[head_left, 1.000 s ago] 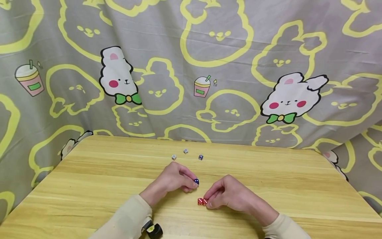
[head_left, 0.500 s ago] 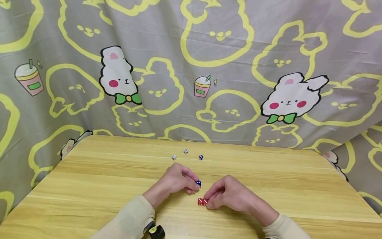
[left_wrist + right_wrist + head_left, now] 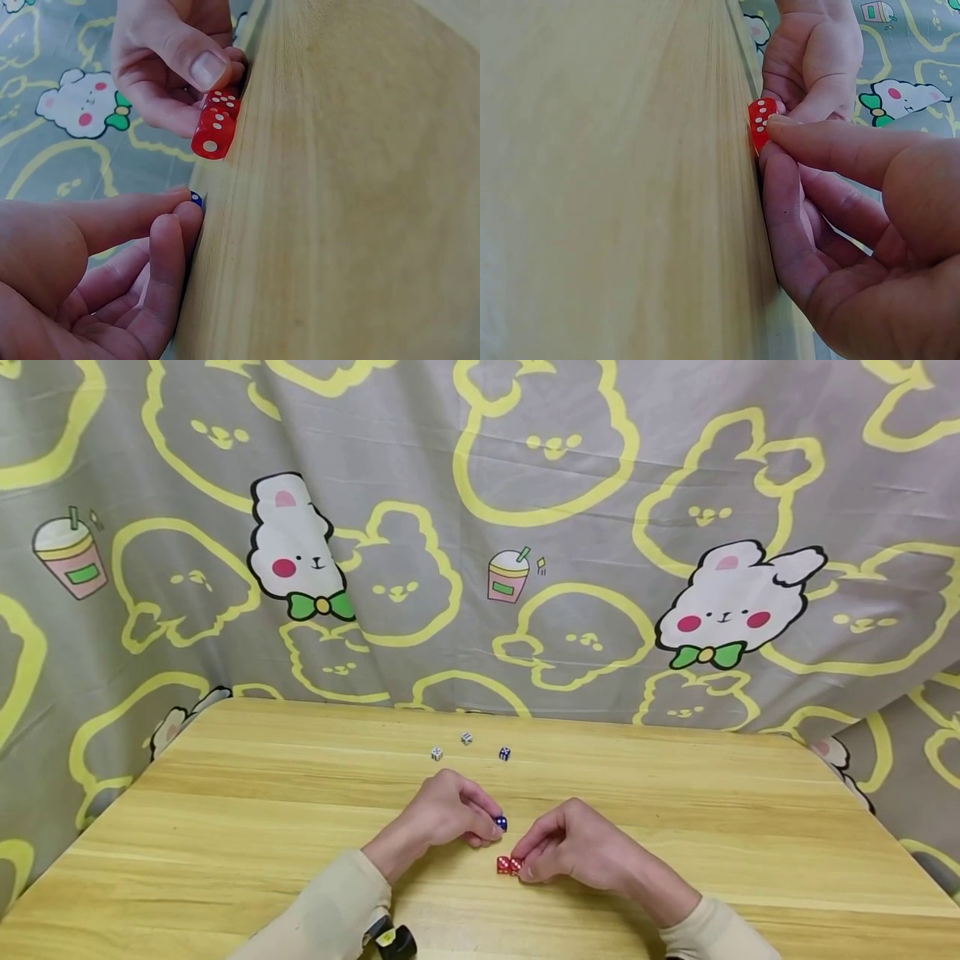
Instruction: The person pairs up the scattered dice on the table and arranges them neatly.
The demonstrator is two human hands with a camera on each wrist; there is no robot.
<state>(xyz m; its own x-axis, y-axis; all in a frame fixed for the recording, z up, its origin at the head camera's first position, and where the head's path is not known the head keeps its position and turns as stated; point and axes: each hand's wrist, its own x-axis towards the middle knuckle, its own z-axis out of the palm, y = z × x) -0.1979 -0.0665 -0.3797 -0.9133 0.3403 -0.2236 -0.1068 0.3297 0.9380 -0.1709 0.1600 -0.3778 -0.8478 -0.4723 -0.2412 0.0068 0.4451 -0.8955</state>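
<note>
In the head view my left hand (image 3: pixel 446 810) pinches a blue die (image 3: pixel 502 822) between thumb and fingertips, low over the wooden table. Only a small corner of that blue die (image 3: pixel 196 199) shows in the left wrist view. Nearer the body, two red dice sit side by side on the table. My right hand (image 3: pixel 581 852) pinches the right red die (image 3: pixel 516 865) at its side, and the left red die (image 3: pixel 503 864) lies right up against it. Both red faces with white pips show in the wrist views, partly covered by my right fingers.
Farther back on the table (image 3: pixel 712 793) lie two white dice, the left white die (image 3: pixel 437 753) and the far white die (image 3: pixel 467 738), with another blue die (image 3: pixel 505 752) to their right. A patterned curtain (image 3: pixel 420 460) hangs behind the table's far edge.
My left hand has moved slightly right and toward the body with the blue die, closer to the red dice. The right hand and the red dice have stayed in place.
</note>
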